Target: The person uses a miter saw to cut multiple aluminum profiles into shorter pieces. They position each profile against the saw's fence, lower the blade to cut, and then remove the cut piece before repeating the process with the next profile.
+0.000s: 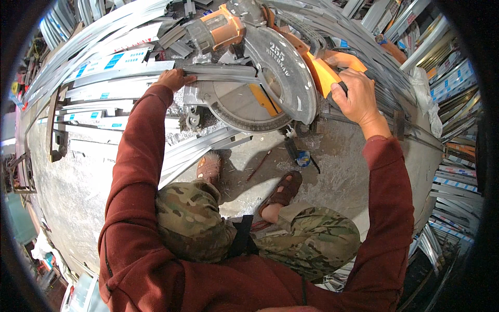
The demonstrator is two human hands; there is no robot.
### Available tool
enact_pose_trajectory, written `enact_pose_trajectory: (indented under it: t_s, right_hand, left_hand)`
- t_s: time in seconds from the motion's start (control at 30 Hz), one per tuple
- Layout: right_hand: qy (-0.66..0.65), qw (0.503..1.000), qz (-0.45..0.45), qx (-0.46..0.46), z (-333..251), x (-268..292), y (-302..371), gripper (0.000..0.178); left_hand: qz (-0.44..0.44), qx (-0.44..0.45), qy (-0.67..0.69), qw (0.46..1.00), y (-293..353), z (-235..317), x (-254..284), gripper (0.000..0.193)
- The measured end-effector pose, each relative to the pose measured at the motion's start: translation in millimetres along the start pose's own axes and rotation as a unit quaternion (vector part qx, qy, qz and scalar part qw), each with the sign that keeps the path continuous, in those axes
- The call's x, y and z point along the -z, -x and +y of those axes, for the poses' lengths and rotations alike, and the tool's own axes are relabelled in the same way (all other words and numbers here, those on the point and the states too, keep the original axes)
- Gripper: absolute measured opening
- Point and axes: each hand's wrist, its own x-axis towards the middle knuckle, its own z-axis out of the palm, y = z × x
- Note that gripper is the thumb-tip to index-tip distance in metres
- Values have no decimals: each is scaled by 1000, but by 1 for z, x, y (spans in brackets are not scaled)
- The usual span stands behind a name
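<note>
A person in a maroon top squats on a dusty concrete floor (78, 187) before an orange mitre saw (270, 78), the right hand (357, 96) wrapped fast around its orange handle (325, 73) at two o'clock. The left hand (174, 79), fingers flat and close together, presses a grey metal profile (218, 73) on the saw bed at eleven o'clock. Stacked aluminium strips (104, 65) lie at ten o'clock.
</note>
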Motion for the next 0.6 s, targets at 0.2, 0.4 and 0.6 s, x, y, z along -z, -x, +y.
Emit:
enact_pose_trajectory:
  t_s: [0.2, 0.4, 0.6]
  right_hand:
    - [-5, 1000, 11, 11, 5, -7, 6, 34]
    - [5, 1000, -3, 12, 5, -8, 9, 34]
    - [0, 1000, 6, 11, 5, -11, 12, 33]
  left_hand:
    - [2, 4, 40, 999, 5, 3, 3, 66]
    - [14, -5, 25, 1000, 0, -1, -1, 64]
    - [4, -9, 23, 1000, 4, 4, 5, 66]
